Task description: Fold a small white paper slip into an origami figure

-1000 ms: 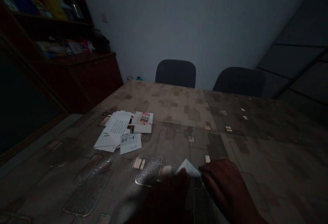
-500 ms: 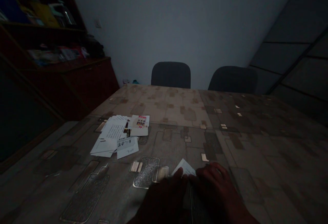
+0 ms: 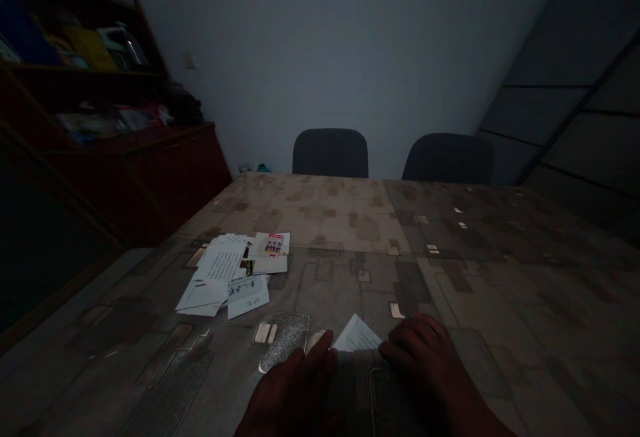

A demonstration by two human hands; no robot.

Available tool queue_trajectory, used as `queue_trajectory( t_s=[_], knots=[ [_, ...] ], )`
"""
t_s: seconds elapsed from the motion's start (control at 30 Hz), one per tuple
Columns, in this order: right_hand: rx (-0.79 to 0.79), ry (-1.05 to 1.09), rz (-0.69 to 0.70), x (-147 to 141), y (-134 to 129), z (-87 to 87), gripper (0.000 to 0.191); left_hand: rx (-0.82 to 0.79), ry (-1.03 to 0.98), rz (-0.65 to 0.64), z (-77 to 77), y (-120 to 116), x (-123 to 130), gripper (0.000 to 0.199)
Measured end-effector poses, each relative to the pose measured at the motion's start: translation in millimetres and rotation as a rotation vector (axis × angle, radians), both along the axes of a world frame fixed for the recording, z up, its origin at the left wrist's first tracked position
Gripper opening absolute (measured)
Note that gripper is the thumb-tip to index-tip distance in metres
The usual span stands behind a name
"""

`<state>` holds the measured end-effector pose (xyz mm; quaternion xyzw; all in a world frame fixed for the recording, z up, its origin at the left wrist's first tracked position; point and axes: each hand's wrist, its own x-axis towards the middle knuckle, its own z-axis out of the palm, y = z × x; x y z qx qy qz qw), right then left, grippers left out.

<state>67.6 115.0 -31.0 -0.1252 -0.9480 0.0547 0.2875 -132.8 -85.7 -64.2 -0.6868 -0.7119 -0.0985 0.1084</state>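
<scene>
A white sheet of paper (image 3: pixel 357 335) with printed lines, folded to a triangle, lies on the table with its point away from me. My left hand (image 3: pixel 303 380) rests at its left corner, fingers stretched out and slightly apart. At the right corner, my right hand (image 3: pixel 425 357) has its fingers curled in, with thumb and fingertips closed on the paper's edge. The underside of both hands is dark and hard to make out.
A loose pile of printed papers (image 3: pixel 220 270) lies to the left on the patterned tablecloth (image 3: pixel 345 210). Two dark chairs (image 3: pixel 330 152) stand behind the far edge. A red-brown cabinet (image 3: pixel 180 163) with filled shelves is at the left.
My hands have moved apart from the paper's middle, the left hand to the left, and more of the folded paper shows between them. The view has tilted up slightly.
</scene>
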Motion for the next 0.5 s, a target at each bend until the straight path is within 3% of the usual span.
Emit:
queue_trajectory(
  t_s=[0.17, 0.33, 0.5],
  knots=[
    [-0.024, -0.041, 0.037, 0.1, 2.6, -1.6, 0.017, -0.013, -0.013, -0.003, 3.0, 5.3, -5.6, 0.062],
    [-0.020, -0.001, 0.034, -4.6, -0.1, 8.5, 0.021, 0.012, 0.003, -0.133, 14.9, 25.1, -4.7, 0.065],
    [-0.118, -0.062, 0.021, -6.7, 1.4, 13.5, 0.026, -0.119, -0.050, -0.131, 26.9, 41.4, 2.4, 0.064]
  ],
)
